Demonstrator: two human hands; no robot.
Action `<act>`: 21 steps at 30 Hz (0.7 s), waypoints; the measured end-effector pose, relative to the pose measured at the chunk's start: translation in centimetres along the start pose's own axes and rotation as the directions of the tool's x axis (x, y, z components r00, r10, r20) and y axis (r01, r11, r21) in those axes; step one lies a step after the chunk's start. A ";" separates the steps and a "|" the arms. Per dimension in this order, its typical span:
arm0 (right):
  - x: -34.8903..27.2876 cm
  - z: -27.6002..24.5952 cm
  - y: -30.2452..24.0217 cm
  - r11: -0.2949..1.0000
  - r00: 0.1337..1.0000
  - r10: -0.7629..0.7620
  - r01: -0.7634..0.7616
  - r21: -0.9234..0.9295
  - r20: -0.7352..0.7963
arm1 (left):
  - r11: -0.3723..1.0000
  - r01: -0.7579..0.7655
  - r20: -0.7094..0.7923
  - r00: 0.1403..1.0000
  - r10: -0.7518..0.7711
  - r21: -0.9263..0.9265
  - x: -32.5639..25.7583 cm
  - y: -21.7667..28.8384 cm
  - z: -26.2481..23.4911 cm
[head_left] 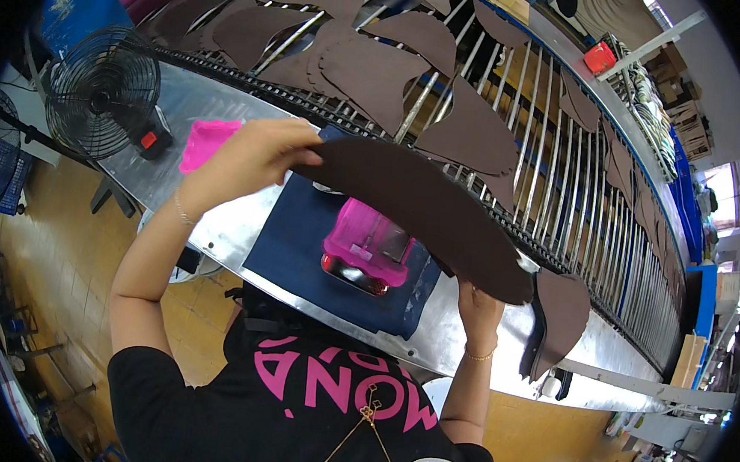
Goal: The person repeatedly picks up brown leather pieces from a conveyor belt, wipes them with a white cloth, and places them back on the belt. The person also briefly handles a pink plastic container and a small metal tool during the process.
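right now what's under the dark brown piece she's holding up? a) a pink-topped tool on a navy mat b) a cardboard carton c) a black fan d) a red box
a: the dark brown piece, held by the left hand and right hand, hangs above the pink-topped tool on the navy mat.

Both hands, left [251,156] and right [478,305], gripping a long dark brown leather piece [423,209] above a pink iron [367,248].

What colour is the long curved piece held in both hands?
Dark brown; the curved piece shows plainly in the head view.
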State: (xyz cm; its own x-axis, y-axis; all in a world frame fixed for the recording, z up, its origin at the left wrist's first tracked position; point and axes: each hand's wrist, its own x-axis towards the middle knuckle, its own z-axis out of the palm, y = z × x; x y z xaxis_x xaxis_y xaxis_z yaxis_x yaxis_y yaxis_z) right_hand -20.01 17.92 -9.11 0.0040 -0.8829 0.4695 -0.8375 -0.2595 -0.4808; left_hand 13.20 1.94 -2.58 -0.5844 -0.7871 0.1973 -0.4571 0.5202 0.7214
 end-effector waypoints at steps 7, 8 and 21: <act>-6.3 -7.3 2.7 0.955 0.955 0.295 -0.293 0.044 -0.039 | 0.901 -0.428 0.129 0.900 0.417 0.071 3.3 2.4 6.1; -6.4 -9.4 2.3 0.961 0.960 0.272 -0.275 -0.036 -0.062 | 0.897 -0.442 0.163 0.887 0.432 0.029 3.8 2.9 7.0; -0.3 -18.0 2.3 0.859 0.838 0.473 -0.507 -0.068 -0.272 | 0.460 -0.784 -0.059 0.482 0.874 0.417 20.5 15.0 7.9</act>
State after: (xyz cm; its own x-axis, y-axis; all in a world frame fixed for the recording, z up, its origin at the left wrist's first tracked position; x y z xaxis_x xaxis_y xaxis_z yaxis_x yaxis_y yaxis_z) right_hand -31.76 24.63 3.02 -0.5417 -0.7559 0.3676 -0.7588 0.2517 -0.6007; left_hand -10.92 -3.75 6.99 -0.6418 0.0559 0.7648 -0.0322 0.9945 -0.0997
